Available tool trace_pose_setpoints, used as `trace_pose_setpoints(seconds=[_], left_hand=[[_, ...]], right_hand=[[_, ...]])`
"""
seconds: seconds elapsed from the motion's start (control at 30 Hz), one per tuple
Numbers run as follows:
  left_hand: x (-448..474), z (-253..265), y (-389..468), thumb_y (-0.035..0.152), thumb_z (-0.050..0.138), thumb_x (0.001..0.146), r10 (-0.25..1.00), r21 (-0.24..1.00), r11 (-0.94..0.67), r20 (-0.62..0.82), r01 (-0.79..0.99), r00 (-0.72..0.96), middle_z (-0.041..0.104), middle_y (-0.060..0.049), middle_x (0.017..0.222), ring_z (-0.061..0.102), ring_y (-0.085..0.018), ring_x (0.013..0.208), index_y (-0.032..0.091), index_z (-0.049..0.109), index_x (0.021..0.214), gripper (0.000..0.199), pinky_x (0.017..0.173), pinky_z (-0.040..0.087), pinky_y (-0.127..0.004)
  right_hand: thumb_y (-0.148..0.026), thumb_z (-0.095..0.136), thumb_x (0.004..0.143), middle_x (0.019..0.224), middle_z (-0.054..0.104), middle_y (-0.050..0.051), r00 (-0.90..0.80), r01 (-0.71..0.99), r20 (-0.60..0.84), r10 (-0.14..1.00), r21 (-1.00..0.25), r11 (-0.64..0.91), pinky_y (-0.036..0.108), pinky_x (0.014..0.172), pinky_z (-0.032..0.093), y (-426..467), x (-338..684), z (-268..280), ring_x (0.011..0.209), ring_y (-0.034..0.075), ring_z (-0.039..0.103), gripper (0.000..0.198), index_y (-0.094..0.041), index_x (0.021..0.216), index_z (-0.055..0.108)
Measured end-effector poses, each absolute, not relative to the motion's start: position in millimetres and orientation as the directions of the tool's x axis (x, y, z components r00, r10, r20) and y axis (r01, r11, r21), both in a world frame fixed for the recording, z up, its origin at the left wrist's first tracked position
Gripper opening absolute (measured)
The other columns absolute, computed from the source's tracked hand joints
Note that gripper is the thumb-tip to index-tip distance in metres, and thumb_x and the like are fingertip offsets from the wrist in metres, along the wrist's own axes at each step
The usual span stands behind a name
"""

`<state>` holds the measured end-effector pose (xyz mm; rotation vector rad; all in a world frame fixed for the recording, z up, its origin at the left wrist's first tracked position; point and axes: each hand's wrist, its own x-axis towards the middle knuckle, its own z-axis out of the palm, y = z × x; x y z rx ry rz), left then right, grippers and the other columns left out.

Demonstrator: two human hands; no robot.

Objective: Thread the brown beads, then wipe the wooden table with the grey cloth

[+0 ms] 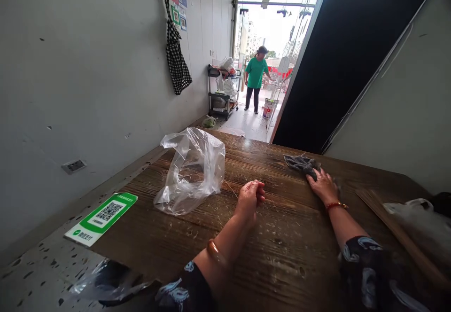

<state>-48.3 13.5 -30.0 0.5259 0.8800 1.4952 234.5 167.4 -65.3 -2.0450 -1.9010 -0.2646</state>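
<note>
My right hand (324, 187), with a beaded bracelet at the wrist, presses a crumpled dark grey cloth (299, 162) against the wooden tabletop (282, 265). My left hand (249, 199) is over the middle of the table, its fingers curled in and closed; whether anything small is inside them is hidden. A brown bangle circles that forearm. Left of this hand stands a clear plastic bag (211, 161), puffed open and apart from the fingers. Light crumbs or shreds are scattered over the wood around and below both hands.
A green QR code sign (105, 215) lies at the table's left edge. On the right are a wooden strip (394, 227) and a whitish plastic bag (419, 215). Beyond the table stand a loaded cart (225, 93), a bucket (268, 109) and a person (256, 74) in green by the doorway.
</note>
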Motion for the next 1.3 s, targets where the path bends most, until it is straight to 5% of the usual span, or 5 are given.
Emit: trace_pose_setpoints(seconds=[0.33, 0.8, 0.97, 1.13, 1.3], left_hand=[[-51, -28, 17, 0.046, 0.071, 0.073, 0.981, 0.777, 0.059, -0.16, -0.626, -0.107, 0.057, 0.003, 0.059, 0.051, -0.007, 0.045, 0.013, 0.064, 0.076, 0.034, 0.044, 0.032, -0.019], [-104, 4, -144, 0.043, 0.072, 0.077, 0.999, 0.734, 0.025, -0.047, -0.679, -0.013, 0.06, -0.001, 0.069, 0.053, -0.007, 0.054, 0.011, 0.069, 0.084, 0.033, 0.049, 0.039, -0.019], [-170, -42, -252, 0.044, 0.071, 0.079, 0.95, 0.801, 0.112, -0.261, -0.589, -0.174, 0.059, 0.001, 0.068, 0.05, -0.006, 0.051, 0.013, 0.068, 0.084, 0.032, 0.048, 0.037, -0.018], [-236, -126, -311, 0.042, 0.062, 0.084, 0.612, 0.792, 0.318, -0.592, -0.521, -0.525, 0.057, 0.0, 0.064, 0.051, -0.008, 0.049, 0.013, 0.063, 0.079, 0.029, 0.049, 0.04, -0.02], [-292, -143, -298, 0.047, 0.053, 0.089, 0.487, 0.854, 0.375, -0.512, -0.36, -0.708, 0.066, -0.012, 0.098, 0.065, -0.018, 0.083, 0.013, 0.061, 0.1, 0.036, 0.068, 0.051, -0.027]], right_hand=[[-0.049, 0.044, 0.095, 0.144, 0.052, 0.013, -0.294, 0.926, 0.35, 0.889, -0.126, 0.356, 0.046, 0.111, 0.036, 33, 207, -75, 0.136, 0.027, 0.045, 0.054, -0.018, 0.138, 0.052], [-0.048, 0.045, 0.096, 0.141, 0.055, 0.014, -0.419, 0.884, 0.377, 0.826, -0.039, 0.466, 0.048, 0.108, 0.038, -51, 152, -67, 0.132, 0.029, 0.048, 0.053, -0.02, 0.141, 0.048], [-0.051, 0.039, 0.097, 0.138, 0.056, 0.017, -0.477, 0.865, 0.392, 0.787, 0.052, 0.499, 0.046, 0.104, 0.041, -47, 161, -77, 0.128, 0.03, 0.052, 0.057, -0.016, 0.141, 0.047], [-0.056, 0.038, 0.095, 0.136, 0.056, 0.018, -0.485, 0.867, 0.384, 0.786, 0.094, 0.489, 0.047, 0.103, 0.042, -43, 169, -84, 0.126, 0.032, 0.052, 0.063, -0.015, 0.142, 0.046], [-0.056, 0.038, 0.094, 0.135, 0.057, 0.019, -0.488, 0.865, 0.38, 0.785, 0.095, 0.492, 0.047, 0.104, 0.041, -42, 171, -86, 0.127, 0.032, 0.052, 0.064, -0.014, 0.142, 0.046]])
